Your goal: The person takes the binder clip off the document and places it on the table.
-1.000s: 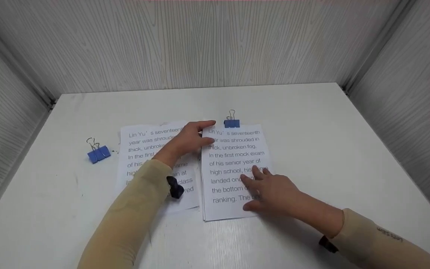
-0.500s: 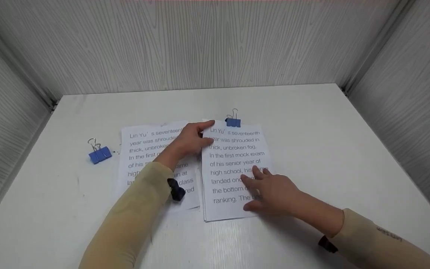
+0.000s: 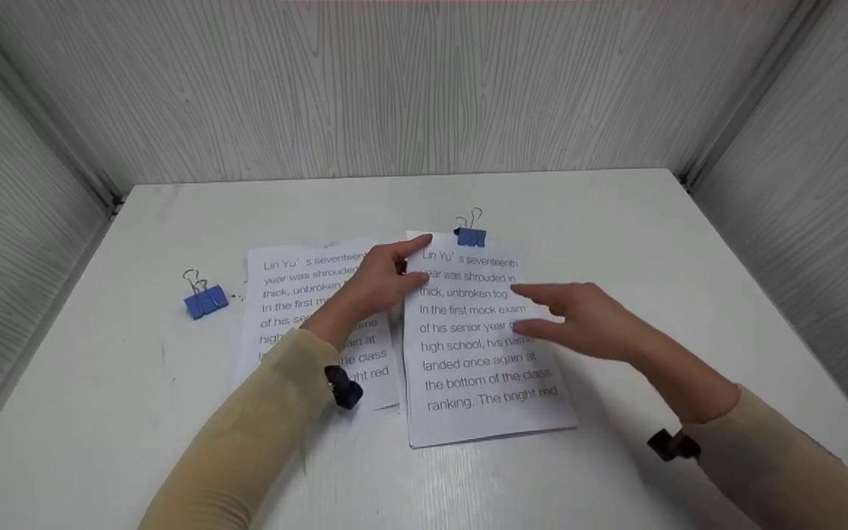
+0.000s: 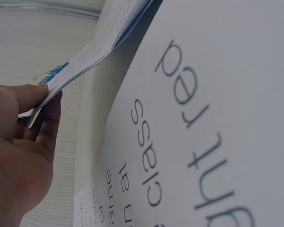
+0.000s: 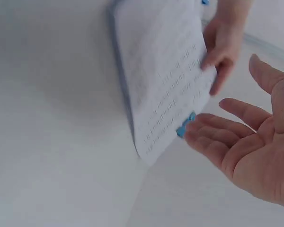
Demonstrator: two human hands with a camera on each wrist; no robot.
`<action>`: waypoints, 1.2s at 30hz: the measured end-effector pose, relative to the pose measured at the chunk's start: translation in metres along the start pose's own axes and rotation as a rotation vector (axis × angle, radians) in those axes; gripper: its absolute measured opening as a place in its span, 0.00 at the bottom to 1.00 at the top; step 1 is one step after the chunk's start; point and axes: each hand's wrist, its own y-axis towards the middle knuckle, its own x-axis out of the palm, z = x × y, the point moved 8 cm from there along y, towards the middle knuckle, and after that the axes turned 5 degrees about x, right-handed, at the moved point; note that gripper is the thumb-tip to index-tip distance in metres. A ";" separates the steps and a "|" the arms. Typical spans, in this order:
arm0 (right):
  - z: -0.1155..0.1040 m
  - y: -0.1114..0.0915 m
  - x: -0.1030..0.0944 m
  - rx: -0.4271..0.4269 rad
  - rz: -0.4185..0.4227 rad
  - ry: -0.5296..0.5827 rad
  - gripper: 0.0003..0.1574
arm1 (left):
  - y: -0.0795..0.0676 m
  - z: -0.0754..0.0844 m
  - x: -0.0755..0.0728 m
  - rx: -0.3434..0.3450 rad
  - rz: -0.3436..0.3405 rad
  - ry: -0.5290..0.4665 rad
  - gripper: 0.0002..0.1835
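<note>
My left hand (image 3: pixel 376 280) pinches the upper left edge of the right-hand stack of printed paper (image 3: pixel 483 368). In the left wrist view, thumb and fingers lie on either side of the sheets (image 4: pixel 92 52), whose edge is lifted. A blue binder clip (image 3: pixel 472 237) with raised wire handles sits at that stack's top edge; in the right wrist view the same clip (image 5: pixel 185 125) is partly behind fingertips. My right hand (image 3: pixel 589 320), fingers extended, hovers over the stack's right side and holds nothing.
Left of that stack lies a second stack of printed paper (image 3: pixel 321 353), partly covered by my left arm. Another blue binder clip (image 3: pixel 206 301) stands farther left on the white table (image 3: pixel 630 235). Grooved panels (image 3: pixel 409 88) enclose the back and sides.
My right hand has lifted off the lower right of the right-hand stack and moved up and right. My left hand keeps its pinch while the head view shifts slightly.
</note>
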 end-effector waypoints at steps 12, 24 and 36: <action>0.021 0.055 -0.067 -0.055 0.132 0.298 0.45 | -0.022 0.030 0.008 0.120 -0.027 -0.073 0.36; 0.035 0.103 -0.080 -0.118 0.034 0.593 0.35 | -0.032 0.051 0.019 0.171 -0.067 -0.111 0.36; 0.027 0.117 -0.063 -0.041 -0.202 0.596 0.33 | -0.036 0.065 0.027 0.212 -0.105 -0.120 0.35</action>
